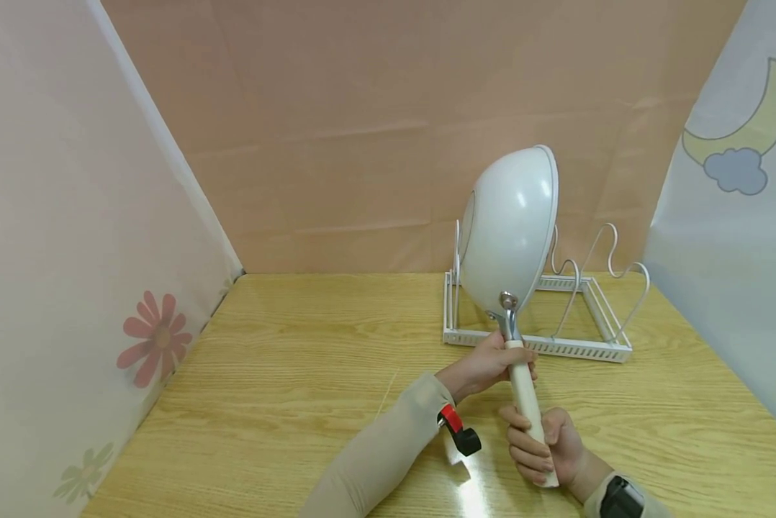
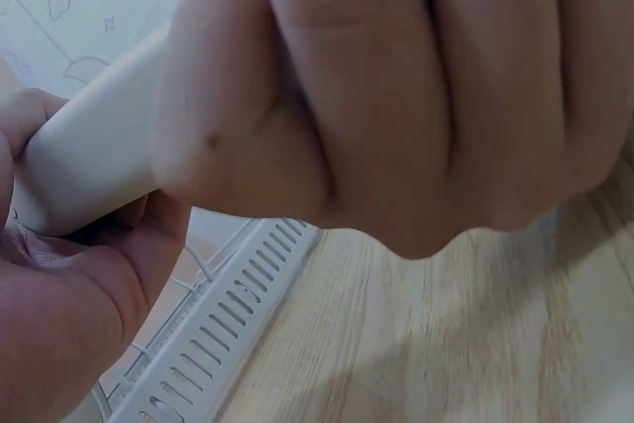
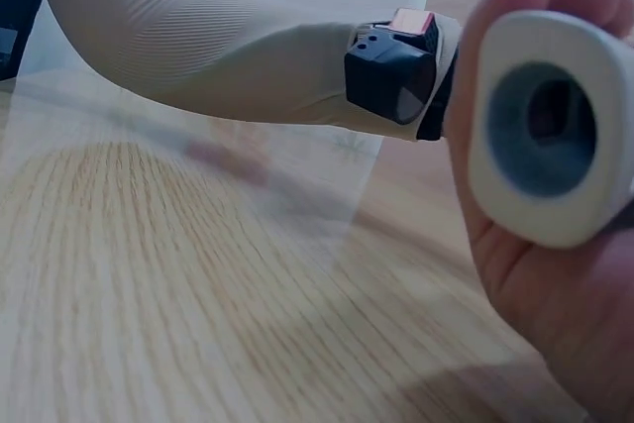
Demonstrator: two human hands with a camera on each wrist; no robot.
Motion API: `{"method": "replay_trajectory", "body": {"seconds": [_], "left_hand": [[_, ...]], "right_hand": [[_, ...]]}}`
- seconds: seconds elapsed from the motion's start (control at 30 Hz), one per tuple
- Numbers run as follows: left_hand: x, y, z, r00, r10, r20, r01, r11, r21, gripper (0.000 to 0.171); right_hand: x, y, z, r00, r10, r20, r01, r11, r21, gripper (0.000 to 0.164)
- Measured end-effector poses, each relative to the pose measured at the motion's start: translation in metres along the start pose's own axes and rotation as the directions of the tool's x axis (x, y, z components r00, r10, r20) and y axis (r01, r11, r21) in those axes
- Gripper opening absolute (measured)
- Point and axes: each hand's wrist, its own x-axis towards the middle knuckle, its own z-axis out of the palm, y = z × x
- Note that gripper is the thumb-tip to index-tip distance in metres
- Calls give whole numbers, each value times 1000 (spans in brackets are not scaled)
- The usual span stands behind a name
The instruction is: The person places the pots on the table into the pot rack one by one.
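A white wok stands on edge over the left part of a white wire rack, its rounded outside facing left and toward me. Its pale handle points down toward the front. My left hand grips the handle's upper end, just below the metal joint. Lower down, my right hand has its fingers wrapped round the same handle near its end. In the left wrist view the right hand's curled fingers fill the foreground. The hollow handle end shows in the right wrist view.
Two curved wire dividers rise on the rack's right side. The rack sits on a wood-grain table, close to a pinkish-brown back wall. Patterned white walls stand at left and right.
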Motion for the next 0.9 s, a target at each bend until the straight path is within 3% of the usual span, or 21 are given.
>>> {"method": "replay_trajectory", "body": {"seconds": [0.27,0.5,0.9], "left_hand": [[-1,-3,-2,1000,-1,25,1,1000,13,14],[-3,-5,-3,1000,-13,20,12,1000,17,9],[-7,-8,-7,999,-29,22,29,1000,6,6]], "right_hand": [[-11,-5,0,991,63,-119,-69,996,-49,18],[-19,-7,2,963,111,-245,-135,987,-85,21],[-30,-11,-3,915,153,-373,-214,968,-129,37]]}}
